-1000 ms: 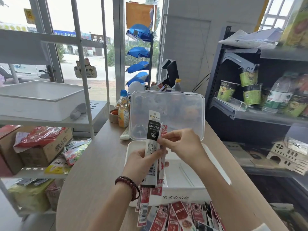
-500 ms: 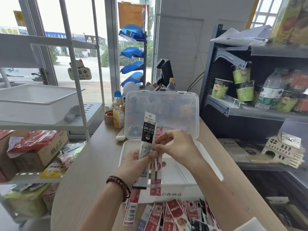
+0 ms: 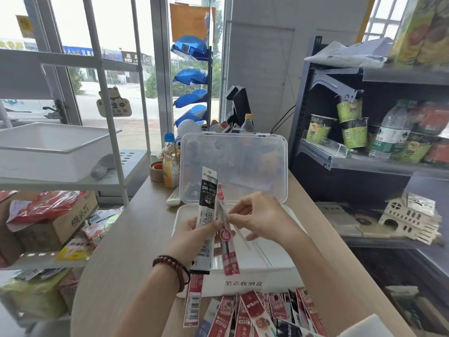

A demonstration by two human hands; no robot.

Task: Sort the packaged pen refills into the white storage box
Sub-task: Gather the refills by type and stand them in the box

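Red loose packets (image 3: 255, 314) crowd the near edge of the surface (image 3: 126, 251); over the white storage box (image 3: 279, 261), your left hand (image 3: 192, 237) grips several refills (image 3: 207, 215) while your right hand (image 3: 264, 220) pinches one red packet (image 3: 228, 254); pull unevenly and the others may slip out, missing the box.

A: From where is the scene viewed?
B: From head height; the lens is tilted forward and down over the counter (image 3: 116, 239); the left hand (image 3: 192, 237) and right hand (image 3: 264, 220) are caught close beneath.
A: What is faced?
B: The white storage box (image 3: 274, 284) is centred; windows (image 3: 126, 76) and shelves (image 3: 388, 164) are taken in beyond.
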